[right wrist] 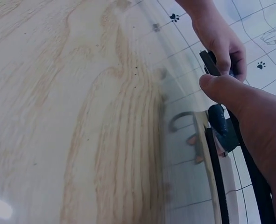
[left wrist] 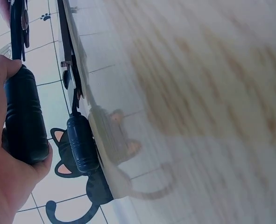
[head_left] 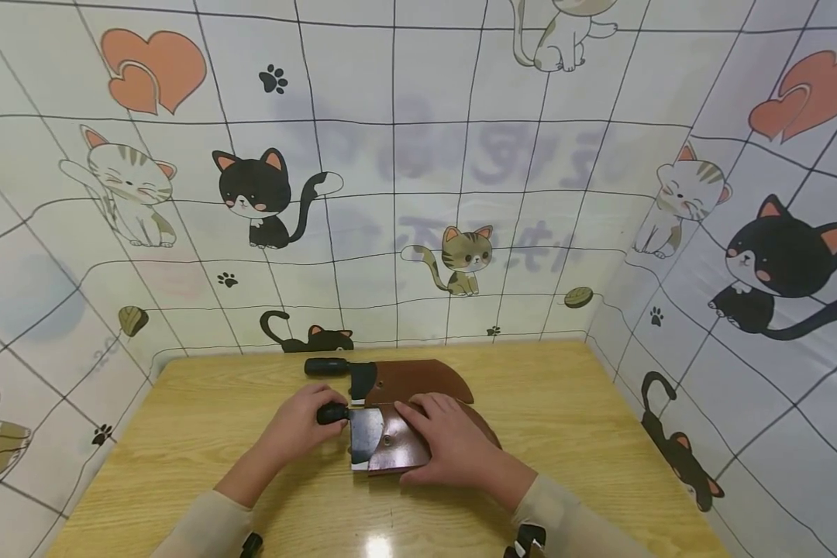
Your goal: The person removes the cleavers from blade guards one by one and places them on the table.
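Two cleaver-like knives in brown leather sheaths are in the head view. My left hand (head_left: 305,425) grips the black handle (left wrist: 26,114) of the nearer knife. The right hand (head_left: 453,442) holds that knife's glossy sheath (head_left: 408,448), its fingers spread over the leather and its thumb near the lower edge. In both wrist views, this knife is raised above the table. Behind it, the second sheathed knife (head_left: 418,380) lies flat, black handle to the left. The nearer sheath overlaps its lower part in the head view.
A light wood-grain table (head_left: 530,387) spreads under both knives. A white cloth (head_left: 363,155) with a grid and printed cats hangs behind it and at both sides. Dark wrist straps show at the sleeves.
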Tool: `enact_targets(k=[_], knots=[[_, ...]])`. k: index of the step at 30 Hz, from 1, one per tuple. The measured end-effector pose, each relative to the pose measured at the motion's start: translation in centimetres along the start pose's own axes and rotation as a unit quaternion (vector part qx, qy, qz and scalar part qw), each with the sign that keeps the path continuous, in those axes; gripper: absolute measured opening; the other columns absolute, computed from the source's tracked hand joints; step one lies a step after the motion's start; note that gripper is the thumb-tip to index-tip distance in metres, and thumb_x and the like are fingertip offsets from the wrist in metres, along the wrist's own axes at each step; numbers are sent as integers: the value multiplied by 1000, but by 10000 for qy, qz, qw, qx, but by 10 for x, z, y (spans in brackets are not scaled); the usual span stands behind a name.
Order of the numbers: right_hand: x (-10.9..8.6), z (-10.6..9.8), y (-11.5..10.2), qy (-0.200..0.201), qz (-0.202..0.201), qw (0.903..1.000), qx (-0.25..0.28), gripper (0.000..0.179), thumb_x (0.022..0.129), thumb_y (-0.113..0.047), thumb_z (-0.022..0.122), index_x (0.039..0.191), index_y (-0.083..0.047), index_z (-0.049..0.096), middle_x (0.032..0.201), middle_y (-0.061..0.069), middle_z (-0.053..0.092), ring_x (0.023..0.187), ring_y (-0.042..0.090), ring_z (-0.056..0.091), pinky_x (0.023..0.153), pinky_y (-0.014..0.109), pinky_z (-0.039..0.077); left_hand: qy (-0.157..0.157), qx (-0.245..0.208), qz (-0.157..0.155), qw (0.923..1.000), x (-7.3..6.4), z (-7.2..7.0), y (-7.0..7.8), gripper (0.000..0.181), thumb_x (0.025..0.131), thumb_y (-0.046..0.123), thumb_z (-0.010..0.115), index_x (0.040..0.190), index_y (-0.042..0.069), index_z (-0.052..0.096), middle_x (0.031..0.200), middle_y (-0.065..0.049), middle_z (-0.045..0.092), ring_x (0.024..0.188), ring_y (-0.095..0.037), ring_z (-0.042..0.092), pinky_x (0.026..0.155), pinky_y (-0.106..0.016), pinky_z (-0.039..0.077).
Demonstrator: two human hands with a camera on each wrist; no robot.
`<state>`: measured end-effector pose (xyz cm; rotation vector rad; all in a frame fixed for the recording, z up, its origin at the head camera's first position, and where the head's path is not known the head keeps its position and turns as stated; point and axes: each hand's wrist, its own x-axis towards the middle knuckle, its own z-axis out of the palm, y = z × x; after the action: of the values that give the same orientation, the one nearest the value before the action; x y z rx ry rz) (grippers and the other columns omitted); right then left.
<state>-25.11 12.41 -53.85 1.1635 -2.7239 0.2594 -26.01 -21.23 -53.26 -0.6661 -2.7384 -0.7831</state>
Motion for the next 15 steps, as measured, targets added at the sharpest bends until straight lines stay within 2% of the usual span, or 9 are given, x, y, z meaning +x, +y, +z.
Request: enact_targets(k=[15], knots=[[1,-9,-5,-150,112,9998,-102,119,80,-89,77,174,-27,37,161,3,47,148,24,46,128,49,34,-99,121,-160,9997,-3,-4,-4,26,91,26,90,115,21,79,112,3,67,104,-21,65,89,-49,59]])
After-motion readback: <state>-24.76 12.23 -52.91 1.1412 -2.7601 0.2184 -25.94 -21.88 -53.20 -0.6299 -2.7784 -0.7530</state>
